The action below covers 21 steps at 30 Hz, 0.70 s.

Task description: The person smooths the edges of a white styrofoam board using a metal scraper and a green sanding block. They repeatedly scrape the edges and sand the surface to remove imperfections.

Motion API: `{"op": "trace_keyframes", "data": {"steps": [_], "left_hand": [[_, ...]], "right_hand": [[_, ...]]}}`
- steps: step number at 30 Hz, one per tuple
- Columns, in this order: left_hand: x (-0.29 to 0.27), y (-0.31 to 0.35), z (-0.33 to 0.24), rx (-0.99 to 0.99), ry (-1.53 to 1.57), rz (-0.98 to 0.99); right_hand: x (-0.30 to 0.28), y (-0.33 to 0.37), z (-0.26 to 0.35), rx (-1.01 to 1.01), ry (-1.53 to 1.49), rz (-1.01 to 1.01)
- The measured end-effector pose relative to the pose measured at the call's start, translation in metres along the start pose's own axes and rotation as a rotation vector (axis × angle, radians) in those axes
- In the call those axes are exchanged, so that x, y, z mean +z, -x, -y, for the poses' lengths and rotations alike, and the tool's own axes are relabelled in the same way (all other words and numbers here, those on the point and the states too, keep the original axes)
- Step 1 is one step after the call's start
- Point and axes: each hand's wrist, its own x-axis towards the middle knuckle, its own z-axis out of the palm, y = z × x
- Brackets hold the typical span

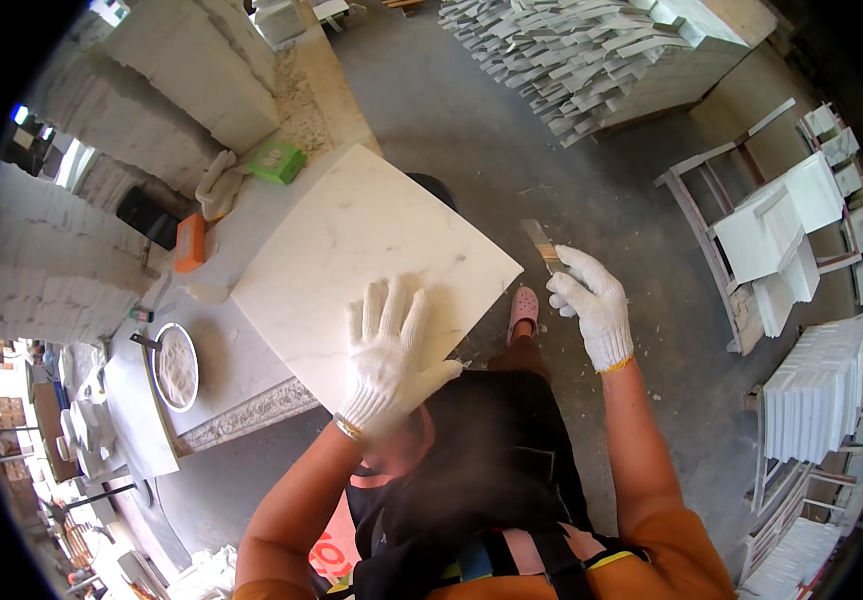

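Observation:
A square white marble slab (381, 235) with faint grey veining lies turned cornerwise on the pale work surface (241, 330). Its right corner juts out beyond that surface. My left hand (383, 350), in a white knitted glove, rests flat on the near part of the slab with the fingers spread. To the right of the slab, over the floor, my gloved right hand (593, 305) is closed around a putty knife (540, 242). The flat grey blade points away from me; the fingers hide most of the handle.
Left on the work surface stand a white-rimmed bowl (193, 375) of whitish material, an orange box (189, 243) and a green box (277, 162). Large stone slabs (196, 70) lean behind. Wooden racks with white tiles (816, 395) line the right; a pile of stone strips (561, 60) is far off.

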Motion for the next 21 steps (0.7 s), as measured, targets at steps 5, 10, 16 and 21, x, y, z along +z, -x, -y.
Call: {"op": "trace_keyframes", "data": {"steps": [5,10,16,21], "left_hand": [[0.021,0.008,-0.011,0.054,-0.302,0.058],[0.002,0.032,0.001,0.124,-0.184,0.063],[0.004,0.057,0.045,0.233,-0.174,-0.014],[0.002,0.046,0.033,0.176,-0.144,0.046]], "right_hand": [[-0.006,-0.032,-0.025,0.085,-0.147,0.088],[0.003,-0.036,-0.047,0.146,-0.319,0.208],[0.046,-0.026,-0.087,0.222,-0.59,0.417],[0.078,-0.013,-0.082,0.303,-0.721,0.421]]}}
